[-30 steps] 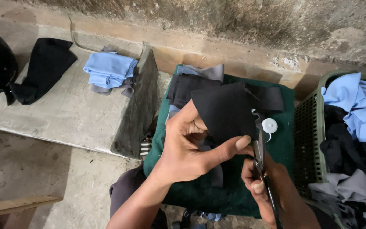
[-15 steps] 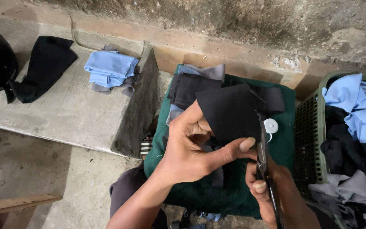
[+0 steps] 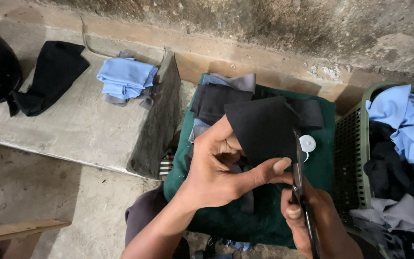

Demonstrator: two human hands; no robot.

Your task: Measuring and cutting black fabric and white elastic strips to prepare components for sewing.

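cutting black cloth held taut over green mat

left hand (image 3: pixel 216 170) pinches the black cloth (image 3: pixel 262 127) between thumb and fingers, lifting it so its right edge stands free for the blades. right hand (image 3: pixel 312 218) is closed around the scissors (image 3: pixel 299 177), which point up along that edge, touching the cloth just beside the left thumb tip. cloth hangs above the green mat (image 3: pixel 322 172), where dark and grey pieces lie stacked near the top, likely sorted there. small white disc (image 3: pixel 307 143) sits on the mat just right of the blades. basket (image 3: pixel 346 158) of blue and dark fabric stands at right; blue folded pile (image 3: pixel 125 76) on the concrete ledge (image 3: pixel 73 129) at left.
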